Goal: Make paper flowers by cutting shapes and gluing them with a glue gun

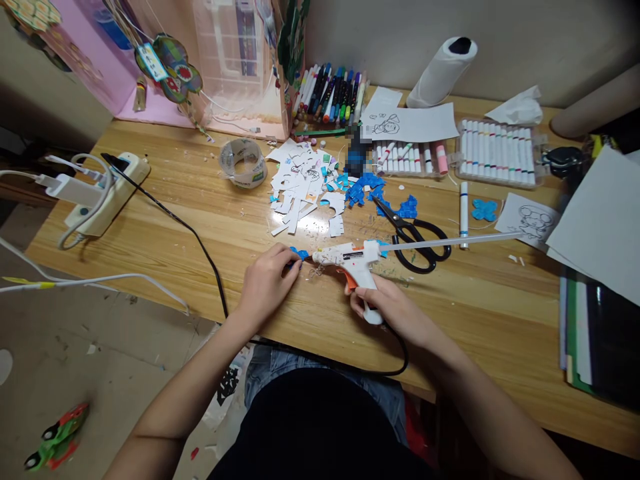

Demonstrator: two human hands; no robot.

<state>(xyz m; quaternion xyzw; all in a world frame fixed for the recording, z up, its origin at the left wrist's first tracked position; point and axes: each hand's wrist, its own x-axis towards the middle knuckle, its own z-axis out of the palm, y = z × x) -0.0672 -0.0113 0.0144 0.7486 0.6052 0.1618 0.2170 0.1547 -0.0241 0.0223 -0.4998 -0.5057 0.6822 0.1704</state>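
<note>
Fingers of the right hand are wrapped around the grip of a white plastic glue gun with an orange trigger, while those of the left hand are drawn in narrow on a small, bright blue piece. The pale wooden table carries everything else: a large sheaf of white paper sheets at its right end, a clear plastic case of white-barrelled markers toward the far edge, right of the middle, and a cream-coloured power strip by the left edge. The glue gun is near the middle of the near edge, its long translucent glue stick crossing above black-handled scissors. A roll of clear tape sits left of the middle, beside scattered white paper scraps. A blue flower-shaped cutout lies nearer the right end. Smallest is the bright blue piece in the left fingers, toward the near edge, just beside the nozzle's tip; whether they touch cannot be told.
</note>
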